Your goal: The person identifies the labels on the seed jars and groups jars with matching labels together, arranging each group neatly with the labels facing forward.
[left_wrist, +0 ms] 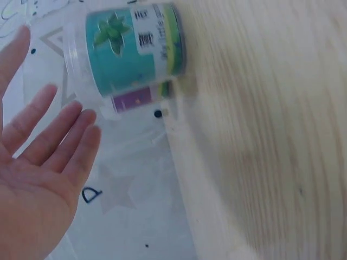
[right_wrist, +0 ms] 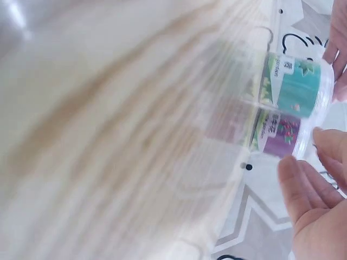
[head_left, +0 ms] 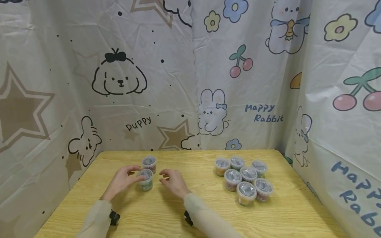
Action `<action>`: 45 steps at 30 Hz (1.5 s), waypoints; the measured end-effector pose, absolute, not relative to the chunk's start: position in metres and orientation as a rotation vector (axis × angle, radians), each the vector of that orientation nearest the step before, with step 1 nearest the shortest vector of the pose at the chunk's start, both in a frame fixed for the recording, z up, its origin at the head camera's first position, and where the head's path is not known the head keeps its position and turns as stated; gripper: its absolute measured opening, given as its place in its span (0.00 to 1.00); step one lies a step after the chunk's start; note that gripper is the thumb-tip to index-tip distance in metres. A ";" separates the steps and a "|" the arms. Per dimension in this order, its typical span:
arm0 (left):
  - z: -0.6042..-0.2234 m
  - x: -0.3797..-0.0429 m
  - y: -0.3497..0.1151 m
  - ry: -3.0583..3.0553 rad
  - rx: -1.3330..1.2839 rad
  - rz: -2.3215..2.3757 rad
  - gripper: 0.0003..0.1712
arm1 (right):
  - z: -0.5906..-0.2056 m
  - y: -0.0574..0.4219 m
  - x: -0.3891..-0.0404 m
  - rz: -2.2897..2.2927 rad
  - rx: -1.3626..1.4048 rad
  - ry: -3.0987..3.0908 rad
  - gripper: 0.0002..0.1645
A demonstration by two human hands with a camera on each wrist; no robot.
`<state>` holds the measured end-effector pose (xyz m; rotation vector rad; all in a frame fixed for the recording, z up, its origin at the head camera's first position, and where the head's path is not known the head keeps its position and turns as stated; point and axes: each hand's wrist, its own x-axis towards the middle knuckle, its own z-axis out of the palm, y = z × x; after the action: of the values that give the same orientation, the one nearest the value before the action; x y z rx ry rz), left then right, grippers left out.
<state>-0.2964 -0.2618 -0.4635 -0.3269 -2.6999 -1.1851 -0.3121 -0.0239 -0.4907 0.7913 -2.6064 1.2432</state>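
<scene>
Two small plastic tubs with clear lids stand one behind the other on the left part of the table. The nearer one is a tub with a teal, leaf-printed label (left_wrist: 116, 51); behind it is a tub with a purple label (right_wrist: 279, 132). My left hand (head_left: 125, 178) is at the left side of the teal tub, fingers extended and spread in the left wrist view, with thumb and fingertips by the lid. To the right of the two tubs, my right hand (head_left: 175, 183) hovers with fingers slightly bent, a gap between it and the tubs and nothing in it.
Several more lidded tubs (head_left: 233, 180) stand in a close cluster on the right part of the wooden table (head_left: 166, 221). A printed cloth (head_left: 166, 82) hangs behind the table and along both sides. Dark wrist devices (head_left: 114, 218) sit at the sleeve cuffs.
</scene>
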 end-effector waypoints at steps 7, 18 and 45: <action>-0.458 -0.296 -0.240 -2.576 -0.317 -1.200 0.24 | -0.485 -0.003 -0.313 1.164 0.710 -2.635 0.12; -0.452 -0.296 -0.196 -2.451 -0.375 -1.262 0.13 | -0.469 0.037 -0.308 1.123 0.645 -2.648 0.11; -0.472 -0.291 -0.088 -2.240 -0.757 -1.194 0.03 | -0.447 0.127 -0.279 0.971 0.441 -2.564 0.05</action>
<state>-0.2914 -0.0881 -0.4720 -0.7574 -2.2401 -1.1941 -0.2789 0.1266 -0.4468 0.4413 -2.5638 0.9707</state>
